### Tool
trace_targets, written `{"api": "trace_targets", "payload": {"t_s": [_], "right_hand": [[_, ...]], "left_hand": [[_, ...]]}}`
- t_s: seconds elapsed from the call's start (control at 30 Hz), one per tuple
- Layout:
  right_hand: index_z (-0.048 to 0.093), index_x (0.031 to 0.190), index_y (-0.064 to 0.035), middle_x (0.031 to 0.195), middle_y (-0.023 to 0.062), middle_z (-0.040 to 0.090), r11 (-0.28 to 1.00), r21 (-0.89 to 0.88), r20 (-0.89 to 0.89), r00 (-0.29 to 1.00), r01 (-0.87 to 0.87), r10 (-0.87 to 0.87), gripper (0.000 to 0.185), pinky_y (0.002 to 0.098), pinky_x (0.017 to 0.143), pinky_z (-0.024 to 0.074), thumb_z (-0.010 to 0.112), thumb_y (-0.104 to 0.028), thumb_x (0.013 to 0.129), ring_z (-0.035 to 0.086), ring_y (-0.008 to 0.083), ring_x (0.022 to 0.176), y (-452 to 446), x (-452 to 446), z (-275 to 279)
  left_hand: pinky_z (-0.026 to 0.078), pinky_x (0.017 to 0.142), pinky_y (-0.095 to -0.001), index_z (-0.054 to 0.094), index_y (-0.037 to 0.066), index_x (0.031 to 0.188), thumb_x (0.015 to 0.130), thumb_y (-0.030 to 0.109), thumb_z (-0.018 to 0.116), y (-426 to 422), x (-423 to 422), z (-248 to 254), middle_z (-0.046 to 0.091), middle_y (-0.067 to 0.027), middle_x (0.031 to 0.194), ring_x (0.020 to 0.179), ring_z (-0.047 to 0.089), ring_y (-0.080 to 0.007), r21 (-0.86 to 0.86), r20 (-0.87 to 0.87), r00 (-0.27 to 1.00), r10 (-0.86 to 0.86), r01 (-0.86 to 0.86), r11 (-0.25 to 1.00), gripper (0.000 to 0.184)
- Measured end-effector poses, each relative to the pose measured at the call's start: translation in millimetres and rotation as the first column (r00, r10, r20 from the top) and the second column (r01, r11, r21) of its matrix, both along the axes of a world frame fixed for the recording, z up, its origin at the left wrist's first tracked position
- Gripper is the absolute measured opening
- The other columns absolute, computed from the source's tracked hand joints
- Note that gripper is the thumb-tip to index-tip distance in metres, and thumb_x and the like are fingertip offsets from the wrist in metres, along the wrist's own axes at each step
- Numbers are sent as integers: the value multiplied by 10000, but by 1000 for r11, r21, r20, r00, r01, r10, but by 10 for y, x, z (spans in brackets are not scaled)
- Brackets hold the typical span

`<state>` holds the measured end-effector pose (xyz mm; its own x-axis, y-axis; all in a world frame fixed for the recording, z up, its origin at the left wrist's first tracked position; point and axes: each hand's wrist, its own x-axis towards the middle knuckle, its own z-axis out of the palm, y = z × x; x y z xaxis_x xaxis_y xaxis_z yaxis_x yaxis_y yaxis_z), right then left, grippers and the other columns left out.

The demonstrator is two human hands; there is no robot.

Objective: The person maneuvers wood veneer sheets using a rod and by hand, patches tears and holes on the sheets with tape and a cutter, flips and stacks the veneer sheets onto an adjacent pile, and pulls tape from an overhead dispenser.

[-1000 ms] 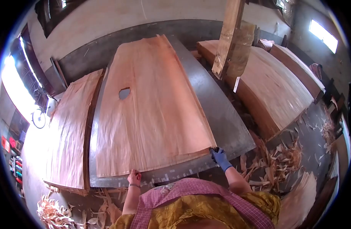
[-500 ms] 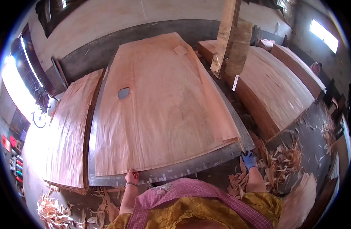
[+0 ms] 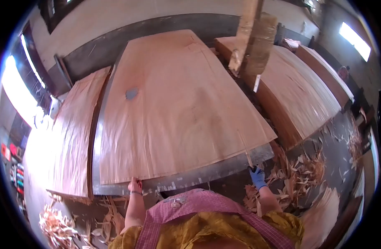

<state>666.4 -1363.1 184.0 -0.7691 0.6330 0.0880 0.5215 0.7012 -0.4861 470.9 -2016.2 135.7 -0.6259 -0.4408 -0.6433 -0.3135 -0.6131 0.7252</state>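
Note:
A large thin wood veneer sheet (image 3: 178,108) lies over a grey metal-topped table (image 3: 207,176), with a ragged hole (image 3: 132,93) on its left part. My bare left hand (image 3: 135,185) is closed on the sheet's front edge near the left corner, a dark band around the wrist. My right hand (image 3: 258,176), in a blue glove, is closed on a thin wooden stick (image 3: 248,158) at the table's front edge. The stick points away from me over the front right part of the sheet. The grip itself is partly hidden by the glove.
Stacked veneer (image 3: 76,137) stands close on the left, and a thicker stack (image 3: 294,95) on the right. A wooden post (image 3: 248,41) rises beside the table. Wood scraps (image 3: 304,170) litter the floor on the right, with more shavings (image 3: 57,224) at lower left.
The sheet's right edge, folded over before, now lies spread out towards the table's right side. My right hand with the stick has moved left; my left hand has shifted slightly left.

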Motion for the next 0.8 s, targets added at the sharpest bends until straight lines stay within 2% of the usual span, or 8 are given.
{"api": "trace_targets", "payload": {"t_s": [0.1, 0.27, 0.37, 0.5, 0.67, 0.7, 0.73, 0.8], "right_hand": [[615, 775, -46, 667, 142, 633, 991, -51, -144, 983, -120, 111, 421, 435, 577, 452, 663, -461, 819, 607, 341, 612, -492, -370, -146], [562, 717, -125, 510, -6, 514, 708, -697, -69, 994, -113, 90, 338, 260, 367, 329, 697, -408, 843, 468, 95, 383, -1303, -1108, 38], [615, 835, -42, 635, 108, 625, 737, -670, 89, 977, -86, 195, 418, 390, 563, 475, 613, -457, 878, 628, 232, 617, -1618, -1330, 453], [589, 911, -66, 838, 210, 651, 901, -42, 26, 901, -433, 434, 383, 506, 647, 468, 505, -438, 936, 619, 395, 750, -1532, -1468, 309], [516, 1181, -15, 1070, 215, 619, 866, 494, 24, 997, -80, 78, 357, 474, 711, 475, 449, -285, 957, 599, 356, 862, -192, -2087, 574], [520, 1183, -1, 1114, 198, 607, 184, 983, -15, 997, 28, -73, 296, 440, 733, 479, 477, -191, 961, 595, 310, 947, -91, -2095, 1179], [559, 1152, 3, 1093, 171, 632, 538, 756, -546, 812, 372, 206, 254, 410, 751, 487, 522, -146, 950, 608, 280, 948, 339, -2392, 1572], [648, 1033, 3, 943, 95, 682, 976, -20, -861, 500, -218, 94, 254, 329, 758, 497, 576, -222, 941, 616, 174, 825, 370, -2487, 3009]], "left_hand": [[406, 372, -278, 548, 62, 675, 879, 172, 622, 26, 32, -9, 550, -66, 592, 429, 482, -170, -29, 30, 999, 15, -15, 999, 242], [411, 372, -300, 541, 49, 669, 863, 145, 599, 158, 132, 185, 564, -91, 602, 414, 498, -193, -60, 131, 990, 44, -37, 998, 224], [416, 377, -306, 567, 31, 705, 862, 152, 601, 141, 197, 226, 577, -105, 616, 430, 527, -205, -23, 146, 989, 1, 3, 1000, 201], [393, 377, -302, 594, 33, 750, 838, 162, 589, -39, 328, 208, 591, -99, 649, 433, 481, -185, 65, 141, 988, -57, 48, 997, 156], [320, 344, -291, 487, 100, 689, 813, 183, 551, -410, 489, 319, 511, -35, 606, 433, 458, -171, 5, 107, 993, -48, 48, 999, 162], [293, 322, -287, 488, 94, 705, 840, 201, 541, -448, 426, 341, 511, -31, 602, 393, 429, -160, -105, 153, 986, 67, -51, 993, 180], [329, 354, -289, 529, 78, 783, 866, 198, 525, -601, 362, 350, 539, -45, 658, 431, 468, -159, -41, 133, 991, -2, 8, 999, 146], [384, 421, -287, 550, 82, 867, 884, 209, 517, -762, 100, 378, 571, -39, 741, 546, 542, -161, -54, 35, 990, -138, 139, 989, 132]]}}
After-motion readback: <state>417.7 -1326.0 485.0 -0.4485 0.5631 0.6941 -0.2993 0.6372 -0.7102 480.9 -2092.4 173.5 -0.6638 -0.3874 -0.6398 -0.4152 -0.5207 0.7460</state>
